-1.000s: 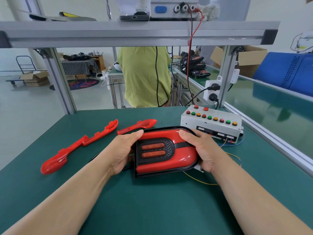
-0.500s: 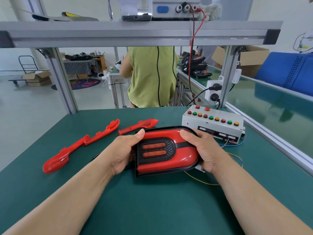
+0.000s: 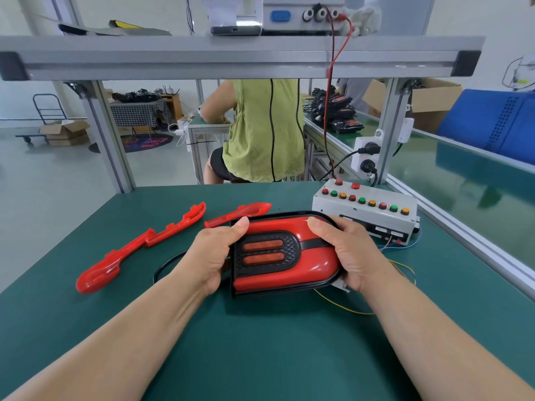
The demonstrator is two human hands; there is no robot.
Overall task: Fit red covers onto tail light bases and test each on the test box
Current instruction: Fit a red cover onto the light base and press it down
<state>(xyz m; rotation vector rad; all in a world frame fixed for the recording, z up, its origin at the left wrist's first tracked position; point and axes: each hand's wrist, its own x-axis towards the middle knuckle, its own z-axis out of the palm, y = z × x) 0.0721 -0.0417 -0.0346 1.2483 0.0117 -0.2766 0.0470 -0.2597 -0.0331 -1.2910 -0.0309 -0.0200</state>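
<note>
A tail light [image 3: 285,256] with a glossy red cover on a black base lies on the green table [image 3: 260,342] in front of me. My left hand [image 3: 215,253] grips its left end, thumb on top of the cover. My right hand [image 3: 344,253] grips its right end, thumb pressing the cover's top edge. The white test box [image 3: 367,212] with a row of coloured buttons stands just behind my right hand. Thin yellow and blue wires [image 3: 405,270] run from under the light toward the box.
Three long red plastic trim pieces [image 3: 139,247] lie on the table to the left and behind the light. A black cable [image 3: 166,261] loops by my left wrist. An aluminium frame shelf [image 3: 231,56] spans overhead. A person in a green top [image 3: 263,128] sits beyond the table.
Both hands keep the same grip on the tail light. The person in the green top has shifted to the right behind the table.
</note>
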